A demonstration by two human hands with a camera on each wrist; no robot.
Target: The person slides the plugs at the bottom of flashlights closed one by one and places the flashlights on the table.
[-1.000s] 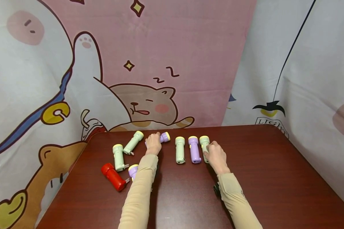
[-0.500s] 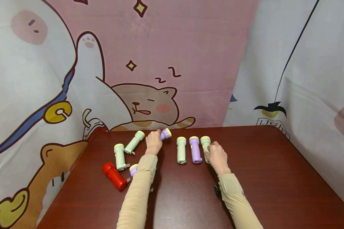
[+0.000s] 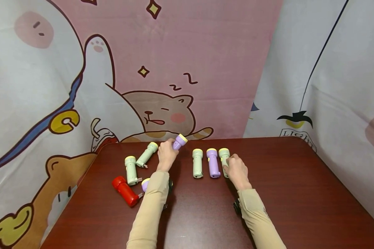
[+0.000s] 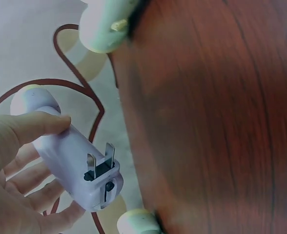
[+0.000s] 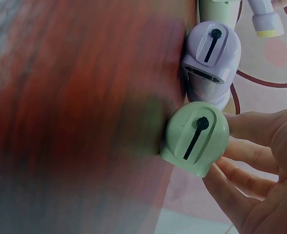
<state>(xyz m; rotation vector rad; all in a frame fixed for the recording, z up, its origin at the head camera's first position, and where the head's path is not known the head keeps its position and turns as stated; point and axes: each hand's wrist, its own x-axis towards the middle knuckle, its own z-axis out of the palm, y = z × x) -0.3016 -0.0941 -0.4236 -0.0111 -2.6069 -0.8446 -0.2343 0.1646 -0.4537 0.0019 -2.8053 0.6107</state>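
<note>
The left hand (image 3: 167,156) pinches a purple flashlight (image 3: 179,141) up at 11 o'clock, near the far edge of the worktop (image 3: 302,193). The right hand (image 3: 237,172) pinches a green flashlight (image 3: 223,155) at 1 o'clock. Brown wood stretches wide toward 3 o'clock.

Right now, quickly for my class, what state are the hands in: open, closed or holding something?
Left hand: holding a purple flashlight.
Right hand: holding the rightmost green flashlight.

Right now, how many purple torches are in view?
3: one torch in the left hand, another between two green torches, a third partly behind the left sleeve. More may be hidden.
</note>
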